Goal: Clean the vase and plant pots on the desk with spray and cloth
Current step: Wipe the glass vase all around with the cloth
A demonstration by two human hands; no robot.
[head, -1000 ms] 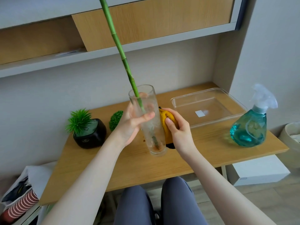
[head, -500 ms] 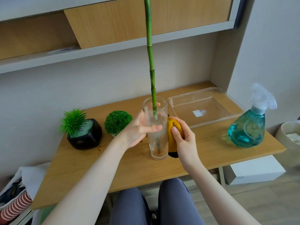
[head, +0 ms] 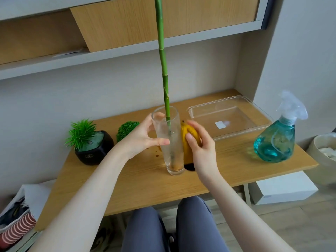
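The glass vase (head: 171, 142) was stood upright on the wooden desk (head: 138, 186), near its front edge, with a tall green stalk (head: 162, 66) rising out of it past the top of the view. The vase was gripped by the left hand (head: 143, 139), whose thumb was laid across the near side and whose fingers were curled round the far side just below the rim. A yellow cloth (head: 189, 140) was pressed against the vase's right side by the right hand (head: 201, 150), whose fingers were curled over the cloth. The vase was thus held between the two hands. Well to the right of the vase, the blue spray bottle (head: 276, 142) was stood on the desk. Behind and to the right of the vase a clear plastic tray (head: 254, 110) was laid. To the left of the vase a round green plant (head: 126, 130) and a spiky plant in a black pot (head: 94, 150) were set.
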